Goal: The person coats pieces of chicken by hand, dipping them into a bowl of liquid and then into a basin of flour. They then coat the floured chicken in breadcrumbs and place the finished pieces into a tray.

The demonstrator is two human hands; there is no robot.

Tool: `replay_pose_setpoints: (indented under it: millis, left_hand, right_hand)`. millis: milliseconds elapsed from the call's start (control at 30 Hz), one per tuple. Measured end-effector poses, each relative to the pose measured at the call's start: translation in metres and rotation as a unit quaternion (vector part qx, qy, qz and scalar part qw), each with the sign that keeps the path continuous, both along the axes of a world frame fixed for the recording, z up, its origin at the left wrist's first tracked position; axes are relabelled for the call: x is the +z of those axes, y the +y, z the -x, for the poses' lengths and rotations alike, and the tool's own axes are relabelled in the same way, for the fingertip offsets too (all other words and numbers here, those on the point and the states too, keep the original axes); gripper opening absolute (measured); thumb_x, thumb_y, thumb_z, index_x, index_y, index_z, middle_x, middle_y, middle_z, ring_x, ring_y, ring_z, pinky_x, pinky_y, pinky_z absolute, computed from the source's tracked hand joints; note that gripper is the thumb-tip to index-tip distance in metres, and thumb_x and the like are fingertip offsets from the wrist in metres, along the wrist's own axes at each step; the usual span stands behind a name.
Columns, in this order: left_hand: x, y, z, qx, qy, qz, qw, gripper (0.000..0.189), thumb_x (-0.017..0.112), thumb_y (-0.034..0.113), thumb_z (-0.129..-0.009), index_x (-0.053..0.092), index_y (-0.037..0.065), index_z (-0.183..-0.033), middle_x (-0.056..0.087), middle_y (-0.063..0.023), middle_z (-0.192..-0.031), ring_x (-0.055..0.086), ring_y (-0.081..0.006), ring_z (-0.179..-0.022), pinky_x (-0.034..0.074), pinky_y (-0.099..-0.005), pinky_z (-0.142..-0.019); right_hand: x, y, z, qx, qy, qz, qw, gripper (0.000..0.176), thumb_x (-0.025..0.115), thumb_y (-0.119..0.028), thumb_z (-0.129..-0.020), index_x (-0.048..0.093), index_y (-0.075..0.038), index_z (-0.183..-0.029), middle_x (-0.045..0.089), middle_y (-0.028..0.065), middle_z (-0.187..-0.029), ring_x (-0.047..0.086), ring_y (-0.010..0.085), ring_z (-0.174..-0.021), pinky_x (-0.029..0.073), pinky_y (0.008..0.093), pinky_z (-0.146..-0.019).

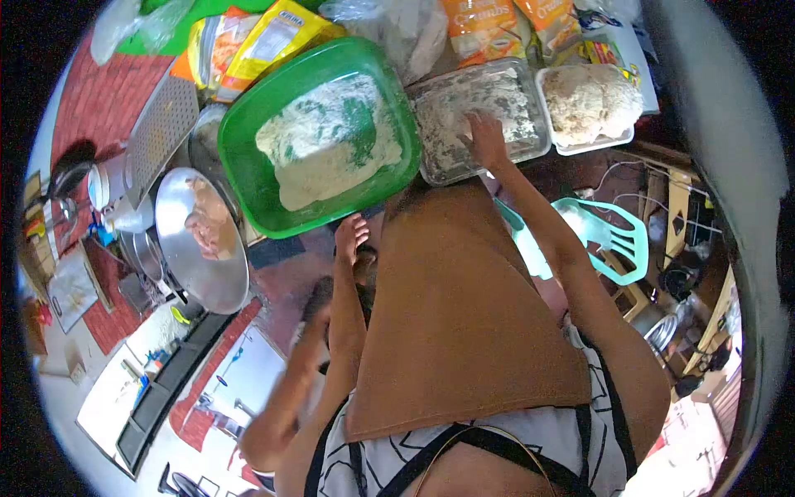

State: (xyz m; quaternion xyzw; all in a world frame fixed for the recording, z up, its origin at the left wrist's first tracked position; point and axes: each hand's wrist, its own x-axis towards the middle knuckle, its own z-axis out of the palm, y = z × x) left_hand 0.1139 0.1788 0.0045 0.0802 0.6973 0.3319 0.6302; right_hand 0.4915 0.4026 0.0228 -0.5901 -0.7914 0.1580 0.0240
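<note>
My right hand (486, 139) reaches over the clear rectangular tray (523, 142), which holds crumbs; its fingers are spread over the crumbs, with no object seen in them. Just below the near edge of the green basin (238, 178), my left hand (351, 238) hangs with its fingers partly curled, apart and holding nothing that I can see. White flour (315, 124) and a beige powder (331, 172) lie in the basin. To the right of the tray, a white container (603, 142) holds a heap of coated pieces (592, 101).
Yellow packets (277, 50) and orange crumb packets (484, 29) stand behind the containers. A large metal lid or bowl (203, 240) is at the left, beside a perforated metal sheet (166, 124). A turquoise chair (613, 236) stands at the right. Another person's arm (286, 381) is at the lower left.
</note>
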Motion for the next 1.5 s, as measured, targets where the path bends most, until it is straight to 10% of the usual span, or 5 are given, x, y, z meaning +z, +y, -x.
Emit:
replay_pose_setpoints:
  millis: [567,900,967,1233,1500]
  left_hand:
    - [-0.024,-0.052,0.009,0.012,-0.048,0.053,0.997,0.026,0.05,0.019,-0.092,0.053,0.007,-0.116,0.06,-0.0068,-0.101,0.06,-0.0158,-0.075,0.051,-0.025,-0.063]
    - [-0.02,-0.013,0.009,0.023,-0.072,0.027,0.997,0.033,0.055,0.016,-0.091,0.049,0.004,-0.121,0.059,-0.0082,-0.1,0.057,-0.0118,-0.07,0.044,-0.0173,-0.048]
    - [-0.032,-0.013,0.014,-0.022,-0.05,0.016,0.998,0.028,0.054,0.027,-0.092,0.055,0.009,-0.114,0.061,-0.0077,-0.103,0.062,-0.0169,-0.079,0.052,-0.0283,-0.067]
    - [-0.018,0.009,0.009,-0.043,-0.026,0.056,0.997,0.031,0.057,0.026,-0.089,0.056,0.009,-0.113,0.061,-0.0074,-0.101,0.062,-0.0175,-0.077,0.051,-0.0279,-0.065]
    - [-0.007,0.016,0.008,-0.048,-0.02,0.06,0.997,0.031,0.051,0.024,-0.091,0.053,0.008,-0.117,0.061,-0.0052,-0.099,0.06,-0.0139,-0.074,0.048,-0.0232,-0.06]
  right_hand:
    - [-0.021,0.022,0.047,0.076,0.169,-0.066,0.98,0.037,0.062,-0.014,-0.076,0.055,-0.002,-0.11,0.053,0.0206,-0.11,0.05,0.0383,-0.105,0.041,0.0451,-0.09]
    - [0.074,0.029,0.044,-0.137,0.358,-0.128,0.915,0.032,0.067,-0.015,-0.076,0.061,-0.003,-0.105,0.064,0.0172,-0.092,0.062,0.0316,-0.085,0.048,0.0385,-0.078]
    - [0.096,0.027,0.037,-0.252,0.422,-0.034,0.87,0.035,0.068,-0.014,-0.076,0.06,-0.003,-0.108,0.065,0.0165,-0.095,0.063,0.0264,-0.088,0.049,0.0348,-0.077]
    - [-0.023,0.004,-0.056,-0.213,0.18,-0.221,0.934,0.04,0.059,-0.008,-0.073,0.054,-0.001,-0.112,0.057,0.0198,-0.107,0.059,0.038,-0.086,0.05,0.0441,-0.079]
    - [-0.022,-0.012,-0.039,-0.315,0.192,0.052,0.928,0.043,0.064,-0.018,-0.074,0.053,-0.008,-0.114,0.052,0.0222,-0.112,0.048,0.0382,-0.11,0.041,0.0444,-0.095]
